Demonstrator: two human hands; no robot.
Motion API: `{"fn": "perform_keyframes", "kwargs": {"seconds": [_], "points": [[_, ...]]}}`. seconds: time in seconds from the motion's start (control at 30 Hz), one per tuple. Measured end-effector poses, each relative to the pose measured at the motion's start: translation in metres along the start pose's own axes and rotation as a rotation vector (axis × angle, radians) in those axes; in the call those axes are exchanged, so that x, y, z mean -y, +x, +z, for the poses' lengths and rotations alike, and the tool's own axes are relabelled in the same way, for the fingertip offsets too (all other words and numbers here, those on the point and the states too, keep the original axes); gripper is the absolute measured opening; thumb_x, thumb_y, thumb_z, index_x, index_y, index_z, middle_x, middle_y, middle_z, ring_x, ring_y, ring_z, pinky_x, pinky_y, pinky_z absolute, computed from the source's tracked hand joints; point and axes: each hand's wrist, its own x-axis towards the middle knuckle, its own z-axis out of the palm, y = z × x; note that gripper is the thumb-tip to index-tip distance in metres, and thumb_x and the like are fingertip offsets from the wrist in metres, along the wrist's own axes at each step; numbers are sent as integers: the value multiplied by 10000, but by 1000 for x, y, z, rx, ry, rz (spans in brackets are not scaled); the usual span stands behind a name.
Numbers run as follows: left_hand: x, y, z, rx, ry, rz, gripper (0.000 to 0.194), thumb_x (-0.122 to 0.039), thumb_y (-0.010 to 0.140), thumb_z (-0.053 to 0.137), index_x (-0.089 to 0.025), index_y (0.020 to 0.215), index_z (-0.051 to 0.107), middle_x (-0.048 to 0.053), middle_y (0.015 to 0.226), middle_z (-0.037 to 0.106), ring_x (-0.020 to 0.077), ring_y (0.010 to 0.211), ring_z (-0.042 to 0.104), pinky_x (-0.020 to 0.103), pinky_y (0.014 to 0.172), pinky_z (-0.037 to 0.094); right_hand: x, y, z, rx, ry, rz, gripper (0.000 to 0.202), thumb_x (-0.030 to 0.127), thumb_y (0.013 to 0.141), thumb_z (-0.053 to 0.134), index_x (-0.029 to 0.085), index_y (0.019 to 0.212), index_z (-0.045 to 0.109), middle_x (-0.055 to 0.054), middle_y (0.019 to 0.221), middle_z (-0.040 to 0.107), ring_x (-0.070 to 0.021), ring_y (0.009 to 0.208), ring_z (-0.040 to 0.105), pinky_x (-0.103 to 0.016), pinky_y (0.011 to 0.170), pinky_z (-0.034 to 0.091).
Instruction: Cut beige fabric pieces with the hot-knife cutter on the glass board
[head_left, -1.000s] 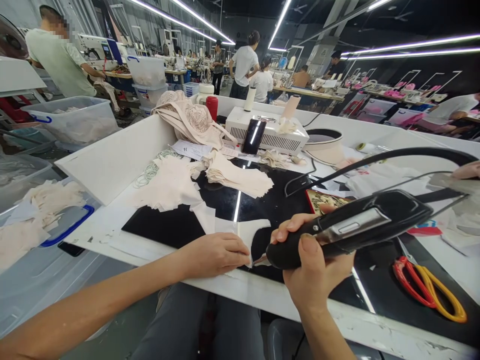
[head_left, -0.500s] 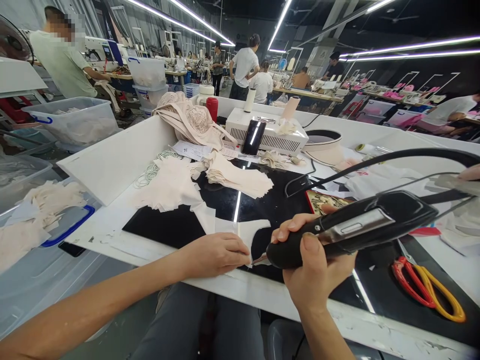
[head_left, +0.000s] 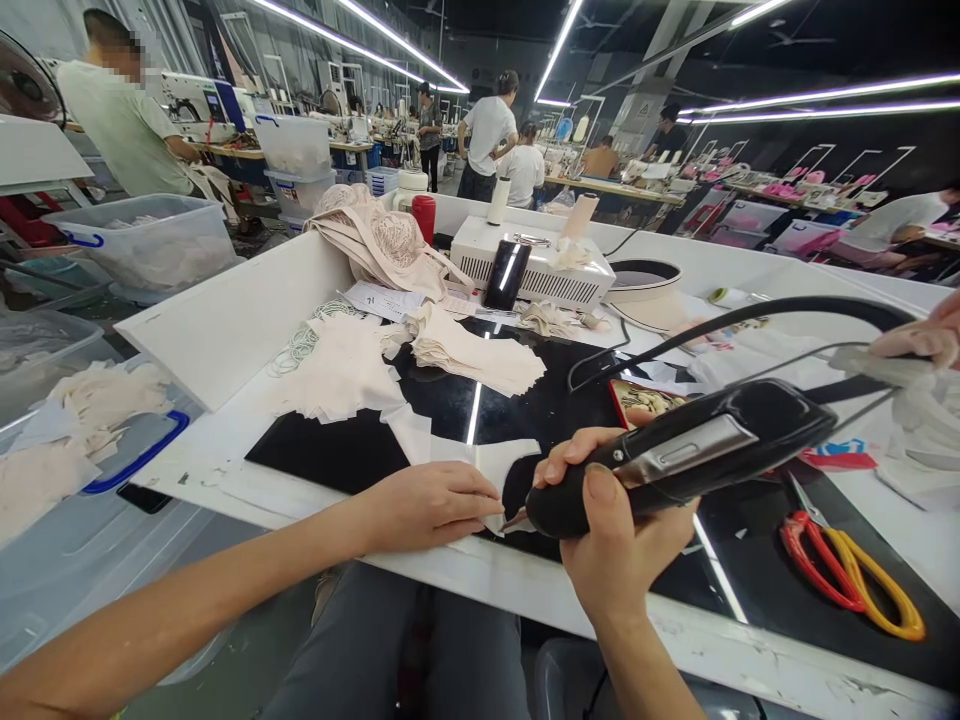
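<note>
My right hand (head_left: 626, 520) is wrapped round a black handheld tool (head_left: 682, 460) with a metal strip on its side and a cable at its rear. Its narrow tip points left, close to the fingers of my left hand (head_left: 431, 505). Those fingers are pressed together at the edge of a pale fabric piece (head_left: 502, 462), near the front edge of the black glossy board (head_left: 315, 450). Behind lie a spread pile of pale cut pieces (head_left: 341, 365) and a neater stack of them (head_left: 480, 350).
Scissors (head_left: 847, 570) with red and yellow handles lie at right. A phone (head_left: 506, 275) leans on a white box (head_left: 551, 260) at the back. Another person's hand (head_left: 922, 335) is by the cable at far right. Plastic bins (head_left: 157, 240) stand left.
The black tool and my right hand have shifted slightly left. My left hand lies a little flatter. The other person's hand at far right has come further into view, with the cable shifted left.
</note>
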Motion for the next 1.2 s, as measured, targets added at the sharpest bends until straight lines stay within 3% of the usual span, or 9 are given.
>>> {"fn": "perform_keyframes", "kwargs": {"seconds": [0.3, 0.5, 0.77, 0.93, 1.2], "points": [[4, -1, -1, 47, 90, 67, 244, -203, 1108, 522, -140, 1272, 692, 110, 1250, 747, 224, 1210, 677, 364, 1117, 551, -1, 0, 3, -13, 27, 34, 388, 241, 895, 777, 285, 1227, 580, 44, 842, 663, -131, 609, 630, -317, 571, 571], [-3, -3, -7, 65, 146, 72, 228, -186, 1100, 534, -154, 1255, 697, 84, 1213, 761, 195, 1162, 696, 331, 1118, 542, 2, -4, 0, 13, 49, 46, 422, 266, 889, 805, 284, 1247, 584, 40, 851, 681, -142, 611, 655, -328, 574, 583], [-17, -16, -23, 105, 44, 25, 205, -223, 1091, 582, -168, 1249, 701, 75, 1180, 771, 187, 1109, 714, 317, 1054, 571, -1, 41, -17, -163, 10, -53, 394, 288, 828, 842, 265, 1142, 605, 57, 785, 675, -131, 570, 615, -298, 536, 562], [-10, 2, -20, 24, 129, -16, 208, -206, 1103, 548, -154, 1236, 699, 74, 1164, 762, 192, 1089, 715, 323, 1000, 591, -20, 58, -25, -152, -28, -65, 411, 312, 845, 824, 269, 1180, 590, 66, 800, 668, -121, 574, 615, -295, 557, 563], [12, 40, 8, -27, 292, 3, 207, -121, 1074, 527, -147, 1107, 730, 53, 993, 731, 194, 916, 710, 357, 864, 629, -40, 62, -23, -98, -49, -68, 322, 304, 870, 799, 276, 1077, 554, 69, 841, 668, -114, 581, 633, -287, 562, 566]]}}
